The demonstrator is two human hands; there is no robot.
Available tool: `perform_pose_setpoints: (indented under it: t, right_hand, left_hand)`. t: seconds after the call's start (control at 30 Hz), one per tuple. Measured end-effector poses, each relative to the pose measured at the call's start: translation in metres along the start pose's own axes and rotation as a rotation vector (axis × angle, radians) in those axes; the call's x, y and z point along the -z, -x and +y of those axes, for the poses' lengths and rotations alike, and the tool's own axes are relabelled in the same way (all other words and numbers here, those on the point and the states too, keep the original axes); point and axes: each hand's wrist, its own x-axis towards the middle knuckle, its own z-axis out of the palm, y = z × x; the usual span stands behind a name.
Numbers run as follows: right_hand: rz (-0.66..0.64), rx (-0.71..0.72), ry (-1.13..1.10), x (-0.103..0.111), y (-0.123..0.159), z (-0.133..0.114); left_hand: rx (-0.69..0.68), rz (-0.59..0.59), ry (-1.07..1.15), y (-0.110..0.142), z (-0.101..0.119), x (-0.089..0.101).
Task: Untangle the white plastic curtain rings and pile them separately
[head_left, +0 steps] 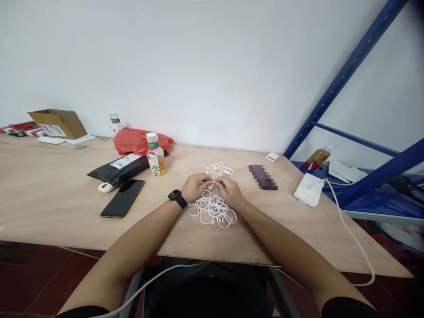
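The left hand (195, 186) and right hand (230, 192) are closed — fingertips pinching a small white plastic ring (212, 181) between them — with loose rings (212, 210) at six o'clock and more rings (218, 170) at twelve on the plywood table (185, 238).

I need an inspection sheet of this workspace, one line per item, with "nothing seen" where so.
Surface: plywood tabletop.
Job's things: white plastic rings in two loose heaps.
Clutter: smartphone, bottled drink, black parcel, red plastic bag, cardboard box.
Hands: left hand, wearing a black smartwatch, and right hand pinch a white ring together above the heaps.
Cables: white cable from a white power adapter, running off the tabletop.
Surroundings: blue steel shelving, white wall, red tile floor.
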Motion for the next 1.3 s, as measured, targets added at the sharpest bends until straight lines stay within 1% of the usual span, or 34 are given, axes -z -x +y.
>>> perform_pose_setpoints:
  t: [0.07, 0.13, 0.2, 0.23, 0.27, 0.33, 0.37, 0.43, 0.53, 0.63, 0.7, 0.77, 0.83, 0.97, 1.13, 1.23, 1.3]
  right_hand:
    - [0.030, -0.015, 0.005, 0.001, -0.002, 0.001]
    - [0.085, -0.027, 0.037, 0.004, -0.005, 0.006]
    - [0.125, -0.037, 0.106, 0.009, -0.007, 0.015]
    - [0.123, -0.044, 0.151, 0.011, -0.008, 0.020]
    - [0.105, -0.055, 0.198, 0.014, -0.009, 0.025]
    - [0.048, -0.087, 0.280, 0.018, -0.008, 0.035]
    - [0.024, -0.103, 0.307, 0.019, -0.008, 0.038]
    - [-0.003, -0.122, 0.328, 0.020, -0.006, 0.039]
    - [-0.032, -0.096, 0.308, 0.017, -0.003, 0.033]
    - [-0.123, -0.029, 0.233, 0.011, -0.002, 0.022]
    - [-0.221, 0.022, 0.162, 0.007, -0.001, 0.016]
    - [-0.324, 0.070, 0.097, 0.004, -0.001, 0.012]
    - [-0.382, 0.091, 0.061, 0.001, -0.001, 0.011]
    - [-0.402, 0.050, 0.044, -0.002, -0.001, 0.014]
    - [-0.400, -0.010, 0.044, -0.001, 0.000, 0.016]
    - [-0.354, -0.065, 0.079, 0.000, -0.001, 0.013]
    - [-0.362, -0.062, 0.080, 0.001, -0.002, 0.010]
  left_hand:
    - [0.002, 0.013, -0.006, -0.001, 0.000, 0.000]
    - [0.013, 0.044, -0.042, -0.002, 0.000, 0.002]
    - [0.041, 0.067, -0.118, -0.003, -0.003, 0.008]
    - [0.061, 0.045, -0.167, -0.004, -0.005, 0.012]
    - [0.080, 0.000, -0.222, -0.004, -0.007, 0.016]
    - [0.105, -0.148, -0.298, -0.003, -0.012, 0.025]
    - [0.110, -0.227, -0.314, -0.003, -0.014, 0.029]
    - [0.162, -0.339, -0.333, -0.002, -0.016, 0.034]
    - [0.223, -0.460, -0.368, 0.000, -0.017, 0.035]
    - [0.188, -0.539, -0.395, 0.000, -0.017, 0.031]
    - [0.154, -0.524, -0.416, 0.000, -0.017, 0.029]
    - [0.135, -0.460, -0.433, 0.000, -0.017, 0.027]
    - [0.126, -0.387, -0.425, 0.000, -0.014, 0.025]
    - [0.112, -0.301, -0.387, 0.000, -0.010, 0.024]
    - [0.064, -0.291, -0.393, -0.001, -0.012, 0.025]
    - [0.087, -0.288, -0.369, -0.001, -0.014, 0.025]
    - [0.107, -0.282, -0.342, -0.001, -0.014, 0.026]
